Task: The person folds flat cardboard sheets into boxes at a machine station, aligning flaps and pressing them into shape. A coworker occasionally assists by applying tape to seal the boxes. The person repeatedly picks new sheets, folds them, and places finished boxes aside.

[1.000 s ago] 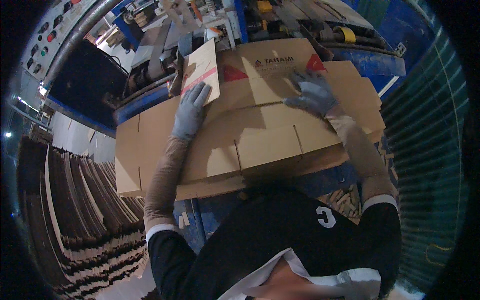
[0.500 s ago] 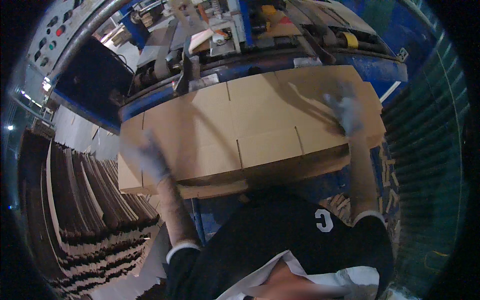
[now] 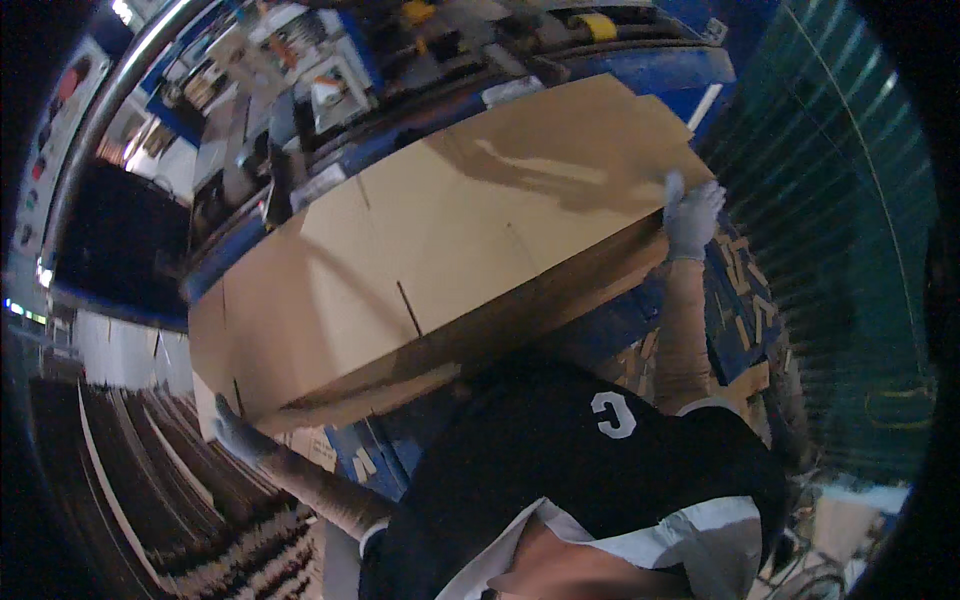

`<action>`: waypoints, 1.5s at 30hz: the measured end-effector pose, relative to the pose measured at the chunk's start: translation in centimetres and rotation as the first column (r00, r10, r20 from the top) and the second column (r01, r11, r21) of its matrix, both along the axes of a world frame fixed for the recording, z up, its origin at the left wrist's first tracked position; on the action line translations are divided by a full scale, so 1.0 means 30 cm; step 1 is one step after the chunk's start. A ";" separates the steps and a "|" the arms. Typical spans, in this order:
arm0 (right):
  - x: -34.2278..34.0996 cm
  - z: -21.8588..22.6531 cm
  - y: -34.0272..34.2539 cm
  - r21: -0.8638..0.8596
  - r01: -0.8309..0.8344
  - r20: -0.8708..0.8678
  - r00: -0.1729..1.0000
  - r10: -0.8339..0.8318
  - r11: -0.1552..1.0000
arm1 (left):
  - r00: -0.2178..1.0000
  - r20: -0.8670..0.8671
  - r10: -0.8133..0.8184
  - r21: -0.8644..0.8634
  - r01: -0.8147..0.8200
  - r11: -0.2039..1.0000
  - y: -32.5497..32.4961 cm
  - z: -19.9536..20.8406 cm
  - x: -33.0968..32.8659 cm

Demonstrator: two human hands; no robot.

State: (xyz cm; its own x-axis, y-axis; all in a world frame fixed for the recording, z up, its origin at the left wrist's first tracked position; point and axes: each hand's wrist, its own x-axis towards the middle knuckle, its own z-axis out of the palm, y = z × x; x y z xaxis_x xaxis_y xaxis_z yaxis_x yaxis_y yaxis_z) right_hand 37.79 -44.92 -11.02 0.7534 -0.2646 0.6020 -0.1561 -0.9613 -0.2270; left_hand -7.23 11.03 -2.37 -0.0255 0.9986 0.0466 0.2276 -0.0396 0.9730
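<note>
A stack of flat brown cardboard box blanks [image 3: 400, 250], slotted and creased, lies across the front of the machine. At its near left corner is my left hand [image 3: 238, 434], in a pale grey glove, fingers stretched out along the end of the stack. My right hand [image 3: 692, 217], gloved the same way, is at the near right end, with its thumb and fingers apart and pointing up. It seems to touch the cardboard edge. Neither hand is closed round a sheet. Shadows of my arms fall across the top blank.
Behind the stack stands a machine with a blue frame [image 3: 650, 68] and a yellow roller [image 3: 596, 27]. Upright cardboard sheets [image 3: 150, 450] are packed at the lower left. Cardboard scraps [image 3: 740, 300] litter the right side, near a green corrugated wall [image 3: 850, 220].
Both hands have moved from over the cardboard out to its ends, the left toward me and the right to the near edge. The view has turned, and the stack appears more slanted.
</note>
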 end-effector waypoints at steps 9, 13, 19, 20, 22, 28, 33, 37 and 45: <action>-0.102 0.298 0.115 0.293 -0.666 0.717 0.628 0.302 0.686 | 0.819 0.568 -0.078 0.126 0.007 0.992 0.332 0.051 -0.131; -0.170 0.313 0.197 0.633 -0.768 0.768 0.639 0.044 0.098 | 0.637 0.736 -0.231 -0.031 0.372 0.928 0.537 -0.014 -0.151; -0.238 0.506 0.194 0.084 -0.669 0.510 0.665 0.545 0.739 | 0.917 0.304 -0.258 0.077 0.246 0.966 0.282 0.018 -0.161; -0.288 0.556 0.166 -0.216 -0.487 0.488 0.697 0.526 0.846 | 0.960 0.172 -0.223 0.194 0.189 0.963 0.188 0.037 -0.155; -0.400 0.603 0.144 0.025 -0.568 0.610 0.661 0.437 0.823 | 0.920 -0.390 -0.037 0.576 0.275 0.770 0.003 0.069 -0.110; -0.542 0.523 0.252 -0.516 -0.388 0.484 0.603 0.634 0.763 | 0.915 0.045 -0.401 0.265 0.376 0.888 -0.386 0.109 0.106; -0.585 0.383 0.444 -0.254 -0.965 -0.312 0.139 0.940 0.059 | 0.626 -0.640 -0.446 0.548 0.779 0.306 -0.462 0.069 0.254; -0.609 0.313 0.506 -0.227 -0.972 -0.360 0.138 0.923 0.057 | 0.287 -0.906 -0.312 0.289 0.957 0.040 -0.452 0.023 0.327; -0.509 0.335 0.462 -0.126 -0.992 -0.454 0.060 0.889 0.003 | 0.104 -0.968 -0.227 0.124 0.990 -0.072 -0.407 0.044 0.350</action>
State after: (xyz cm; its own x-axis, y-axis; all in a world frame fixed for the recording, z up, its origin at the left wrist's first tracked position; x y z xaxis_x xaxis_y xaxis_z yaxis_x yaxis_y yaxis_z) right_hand 22.53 -31.06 -0.97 0.2410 0.9447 0.2222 0.9694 -0.2455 -0.0078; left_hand 3.28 -1.17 -1.05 0.9811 -0.1111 0.1582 -0.1102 -0.9938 -0.0143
